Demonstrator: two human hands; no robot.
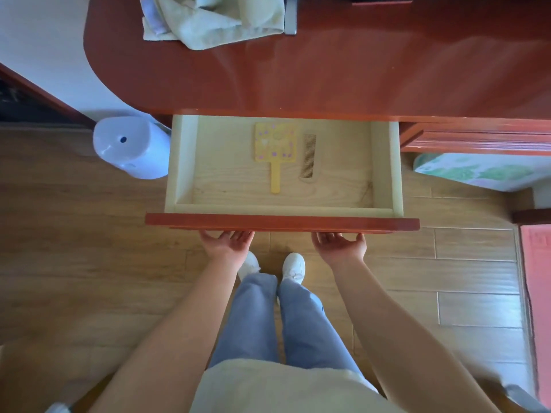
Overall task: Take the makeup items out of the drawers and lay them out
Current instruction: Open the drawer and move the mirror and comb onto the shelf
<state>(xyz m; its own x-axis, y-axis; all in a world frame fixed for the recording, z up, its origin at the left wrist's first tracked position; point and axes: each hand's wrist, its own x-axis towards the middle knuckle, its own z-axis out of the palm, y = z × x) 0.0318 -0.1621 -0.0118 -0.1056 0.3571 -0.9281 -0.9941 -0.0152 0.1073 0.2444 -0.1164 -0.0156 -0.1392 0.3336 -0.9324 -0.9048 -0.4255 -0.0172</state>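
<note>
Left hand (228, 242), right hand (340, 244): both palm-up below the drawer (283, 223) front, fingertips hidden under its lower edge, so a grip could not be told. Drawer: pale wood inside, red front, standing open from under the desk (357, 70). Contents: yellow mirror (275, 144), square head with purple dots, handle toward the person; brown comb (308, 156) just beside it on the right, not touching. Both lay mid-drawer toward the back, well off every wall. A towel (214, 22) sat at the desk's far left.
</note>
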